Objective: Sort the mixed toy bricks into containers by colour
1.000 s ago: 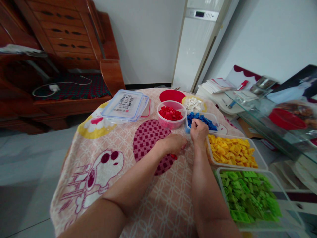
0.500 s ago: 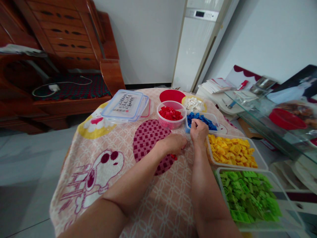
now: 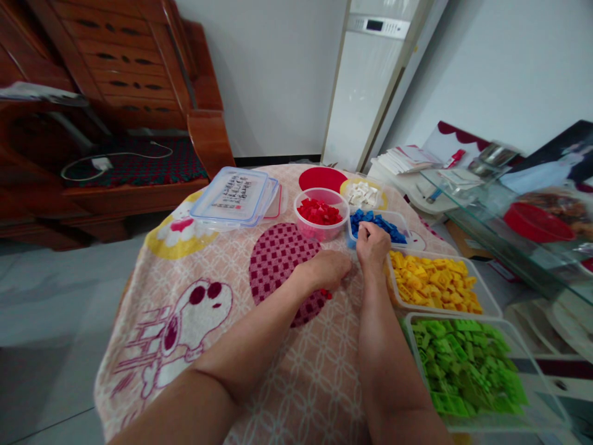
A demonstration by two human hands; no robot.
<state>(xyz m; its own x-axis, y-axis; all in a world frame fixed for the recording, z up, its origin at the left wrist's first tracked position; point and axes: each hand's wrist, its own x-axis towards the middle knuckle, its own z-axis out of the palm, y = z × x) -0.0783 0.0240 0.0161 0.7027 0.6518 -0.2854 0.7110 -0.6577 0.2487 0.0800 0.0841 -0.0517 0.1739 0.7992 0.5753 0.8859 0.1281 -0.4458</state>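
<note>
My left hand (image 3: pixel 328 267) is low over the middle of the cloth, fingers curled downward. Its fingertips are mostly hidden, so what they grip cannot be seen. Close beneath its palm side lie a few small red building bricks (image 3: pixel 327 294). At the front edge of the clear box of blue building bricks (image 3: pixel 389 227) is my right hand (image 3: pixel 373 242), with thumb and fingers pinched together. Anything within that pinch is too small or covered to name. Just beyond my hands stands a round clear tub (image 3: pixel 319 233) of red bricks.
Yellow bricks (image 3: pixel 433 281) and green bricks (image 3: pixel 467 364) fill clear boxes along the right side. White pieces (image 3: pixel 362 194) lie in a yellow-rimmed dish at the back, beside a red round lid (image 3: pixel 323 179). Stacked clear lids (image 3: pixel 231 196) rest back left. A glass shelf (image 3: pixel 500 247) borders the right.
My left hand has shifted very slightly to the right. The right hand remains at the blue brick box, and the containers have not moved.
</note>
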